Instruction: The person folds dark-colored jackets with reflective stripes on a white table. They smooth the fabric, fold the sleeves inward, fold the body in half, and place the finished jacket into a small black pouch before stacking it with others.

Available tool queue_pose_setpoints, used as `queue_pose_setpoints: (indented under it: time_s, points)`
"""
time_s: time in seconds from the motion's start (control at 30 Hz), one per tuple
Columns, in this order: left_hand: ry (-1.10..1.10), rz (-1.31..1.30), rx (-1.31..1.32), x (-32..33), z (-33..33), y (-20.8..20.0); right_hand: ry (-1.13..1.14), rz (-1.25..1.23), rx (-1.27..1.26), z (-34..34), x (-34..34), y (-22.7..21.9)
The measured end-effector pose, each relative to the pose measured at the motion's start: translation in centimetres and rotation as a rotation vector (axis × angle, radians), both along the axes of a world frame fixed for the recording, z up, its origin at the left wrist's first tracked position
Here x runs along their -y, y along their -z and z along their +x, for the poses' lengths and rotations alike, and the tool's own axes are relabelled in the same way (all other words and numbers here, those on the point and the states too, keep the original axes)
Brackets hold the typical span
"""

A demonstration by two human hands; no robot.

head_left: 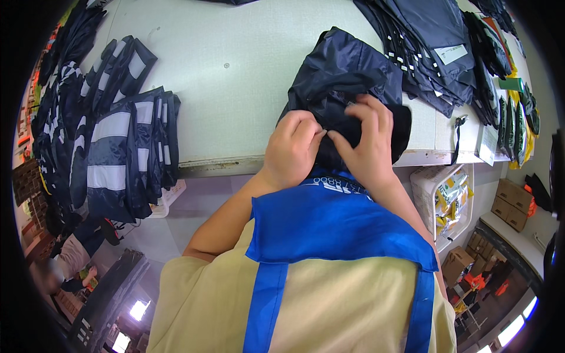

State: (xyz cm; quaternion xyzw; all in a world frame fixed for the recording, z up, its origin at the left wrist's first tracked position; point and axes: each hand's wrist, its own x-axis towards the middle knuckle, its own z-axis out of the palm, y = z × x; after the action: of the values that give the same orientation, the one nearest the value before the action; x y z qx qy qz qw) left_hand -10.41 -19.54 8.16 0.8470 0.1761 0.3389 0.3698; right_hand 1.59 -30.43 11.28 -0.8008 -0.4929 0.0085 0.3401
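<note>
A dark, shiny garment (344,65), like a rain jacket, lies bunched at the table's front edge before me. My left hand (293,147) is closed in a pinch on its dark cloth, thumb and forefinger pressed together. Close beside those fingertips is the thumb of my right hand (369,132). The right fingers are bent and apart from the thumb, over the garment's folds, and slightly blurred. Black cloth (401,132) shows just right of my right hand. What lies right under the fingertips is too small to make out.
Folded dark garments with pale bands (109,153) hang over the table's left edge. More dark garments (435,53) are stacked at the far right of the pale table (229,112). Below on the right stands a white basket (432,188) with yellow-and-white packages. A person (73,259) is at lower left.
</note>
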Motion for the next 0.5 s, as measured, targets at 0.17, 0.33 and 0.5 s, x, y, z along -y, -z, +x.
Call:
queue_pose_setpoints:
  time_s: [0.17,0.33,0.5]
  points:
    - [0.051,0.094,0.103,0.2,0.5,0.1,-0.127,0.031,0.215,0.1,0.7,0.7]
    - [0.068,0.112,0.082,-0.1,0.8,-0.4,-0.187,0.064,0.210,0.2,0.3,0.5]
    - [0.024,0.038,0.005,-1.5,0.5,-1.5,-0.194,0.039,0.185,0.1,0.1,0.1]
